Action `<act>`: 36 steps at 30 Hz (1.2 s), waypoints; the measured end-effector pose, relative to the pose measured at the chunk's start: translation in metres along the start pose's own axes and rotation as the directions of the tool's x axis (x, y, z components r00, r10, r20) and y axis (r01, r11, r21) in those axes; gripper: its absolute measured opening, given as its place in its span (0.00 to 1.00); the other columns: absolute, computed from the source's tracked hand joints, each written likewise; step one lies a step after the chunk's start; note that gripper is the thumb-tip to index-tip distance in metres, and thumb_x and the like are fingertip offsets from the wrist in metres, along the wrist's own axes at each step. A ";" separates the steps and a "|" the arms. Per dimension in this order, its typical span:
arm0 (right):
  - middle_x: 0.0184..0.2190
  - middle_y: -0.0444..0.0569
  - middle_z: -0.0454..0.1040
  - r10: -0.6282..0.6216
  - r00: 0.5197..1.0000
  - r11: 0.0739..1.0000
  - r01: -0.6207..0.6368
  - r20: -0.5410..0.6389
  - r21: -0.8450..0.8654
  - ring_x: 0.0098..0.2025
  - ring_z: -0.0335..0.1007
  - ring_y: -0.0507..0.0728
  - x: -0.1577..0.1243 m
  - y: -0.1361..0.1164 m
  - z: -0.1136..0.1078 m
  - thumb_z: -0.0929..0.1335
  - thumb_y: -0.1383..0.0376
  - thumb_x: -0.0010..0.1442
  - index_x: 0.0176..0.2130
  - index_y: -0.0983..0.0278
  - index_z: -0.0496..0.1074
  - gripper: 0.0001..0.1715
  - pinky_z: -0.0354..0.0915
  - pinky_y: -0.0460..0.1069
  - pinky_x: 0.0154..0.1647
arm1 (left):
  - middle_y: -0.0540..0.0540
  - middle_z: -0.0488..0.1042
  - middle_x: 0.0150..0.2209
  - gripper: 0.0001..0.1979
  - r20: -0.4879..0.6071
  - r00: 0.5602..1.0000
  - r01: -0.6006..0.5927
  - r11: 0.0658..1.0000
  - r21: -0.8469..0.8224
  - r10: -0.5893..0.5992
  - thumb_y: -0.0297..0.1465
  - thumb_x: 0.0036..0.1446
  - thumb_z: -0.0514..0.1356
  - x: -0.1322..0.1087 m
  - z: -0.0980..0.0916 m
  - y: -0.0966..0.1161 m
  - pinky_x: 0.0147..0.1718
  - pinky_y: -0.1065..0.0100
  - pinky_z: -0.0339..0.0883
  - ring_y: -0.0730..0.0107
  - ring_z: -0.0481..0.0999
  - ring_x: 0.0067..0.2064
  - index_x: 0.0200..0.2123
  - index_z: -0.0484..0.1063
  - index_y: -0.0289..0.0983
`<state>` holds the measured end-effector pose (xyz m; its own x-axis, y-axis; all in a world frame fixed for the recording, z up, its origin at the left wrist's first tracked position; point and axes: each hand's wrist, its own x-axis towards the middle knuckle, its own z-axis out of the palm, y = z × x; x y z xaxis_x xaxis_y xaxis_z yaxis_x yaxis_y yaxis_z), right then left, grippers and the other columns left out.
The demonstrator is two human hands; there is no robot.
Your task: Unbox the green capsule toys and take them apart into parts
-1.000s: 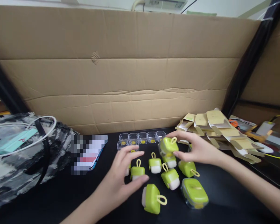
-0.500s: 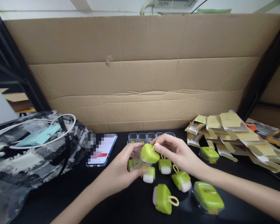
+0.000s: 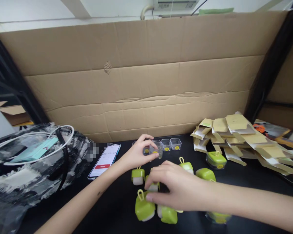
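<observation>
My left hand (image 3: 139, 152) pinches a small clear plastic cup (image 3: 157, 150) at the row of clear cups (image 3: 171, 144) near the cardboard wall. My right hand (image 3: 172, 186) reaches across low, fingers curled over a green-lidded white piece (image 3: 143, 208) at the front of the table. Several more green-lidded pieces with yellow loops lie around it, such as one (image 3: 138, 175) just left of that hand and another green piece (image 3: 167, 214) under it. A closed clear box with a green lid (image 3: 216, 159) sits to the right.
A phone (image 3: 104, 160) lies screen-up left of the cups. A camouflage-patterned bag (image 3: 34, 165) with a white cable and teal box fills the left. A pile of flat folded cardboard packets (image 3: 244, 138) lies at the right. A tall cardboard wall (image 3: 146, 84) stands behind.
My left hand has gone back to the cup row and holds a clear cup. My right hand has let go of the green lid and dropped to the front pieces.
</observation>
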<state>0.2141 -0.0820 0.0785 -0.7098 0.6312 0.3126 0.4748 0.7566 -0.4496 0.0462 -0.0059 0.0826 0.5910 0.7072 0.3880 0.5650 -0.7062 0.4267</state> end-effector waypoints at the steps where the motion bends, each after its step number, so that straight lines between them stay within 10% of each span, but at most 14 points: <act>1: 0.31 0.41 0.77 0.017 0.999 1.000 -0.017 -0.037 -0.003 0.36 0.71 0.53 -0.005 0.003 -0.008 0.69 0.63 0.57 0.34 0.61 0.74 0.04 0.60 0.48 0.42 | 0.43 0.66 0.49 0.04 0.027 1.000 -0.011 1.000 0.024 0.010 0.31 0.53 0.62 0.006 0.004 -0.002 0.53 0.63 0.60 0.64 0.69 0.51 0.33 0.73 0.37; 10: 0.31 0.47 0.73 0.208 0.967 0.975 -0.193 -0.144 0.113 0.34 0.69 0.54 -0.072 0.047 -0.060 0.63 0.61 0.62 0.32 0.64 0.70 0.11 0.64 0.48 0.37 | 0.43 0.70 0.43 0.06 0.110 0.994 -0.039 0.982 0.184 0.019 0.34 0.50 0.65 0.020 0.028 -0.023 0.49 0.55 0.60 0.56 0.66 0.49 0.29 0.76 0.37; 18: 0.39 0.48 0.69 0.257 0.965 0.966 -0.254 -0.049 0.058 0.41 0.69 0.55 -0.125 0.033 -0.039 0.67 0.60 0.59 0.40 0.58 0.71 0.08 0.66 0.48 0.43 | 0.44 0.67 0.43 0.06 0.148 0.989 -0.035 0.961 0.275 -0.007 0.34 0.49 0.65 0.019 0.033 -0.025 0.50 0.55 0.60 0.55 0.64 0.49 0.28 0.75 0.36; 27: 0.34 0.47 0.71 0.202 0.941 0.973 -0.225 -0.271 -0.057 0.38 0.70 0.54 -0.141 0.042 -0.014 0.66 0.67 0.60 0.39 0.58 0.71 0.07 0.68 0.46 0.38 | 0.43 0.66 0.46 0.09 0.146 0.989 -0.018 0.954 0.298 -0.027 0.36 0.50 0.64 0.020 0.036 -0.031 0.51 0.53 0.59 0.53 0.62 0.52 0.26 0.72 0.36; 33: 0.33 0.45 0.73 0.137 0.882 0.988 -0.157 -0.451 -0.007 0.36 0.71 0.53 -0.122 0.039 -0.037 0.65 0.68 0.61 0.35 0.58 0.69 0.04 0.67 0.46 0.37 | 0.43 0.61 0.55 0.18 -0.051 0.998 0.030 0.999 0.042 -0.028 0.41 0.53 0.60 0.016 0.023 0.016 0.57 0.47 0.50 0.53 0.55 0.58 0.46 0.67 0.42; 36: 0.35 0.45 0.74 0.149 0.849 0.985 -0.171 -0.508 0.002 0.38 0.72 0.54 -0.101 0.036 -0.048 0.65 0.67 0.62 0.35 0.59 0.68 0.03 0.67 0.47 0.39 | 0.46 0.66 0.52 0.21 0.097 0.995 0.015 0.975 -0.223 0.007 0.42 0.54 0.60 0.007 0.019 0.055 0.53 0.55 0.58 0.59 0.63 0.54 0.49 0.64 0.44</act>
<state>0.3276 -0.1100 0.0707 -0.2677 0.7348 0.6233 0.5881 0.6370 -0.4984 0.0922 -0.0403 0.0931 0.6477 0.6959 0.3102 0.4309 -0.6703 0.6041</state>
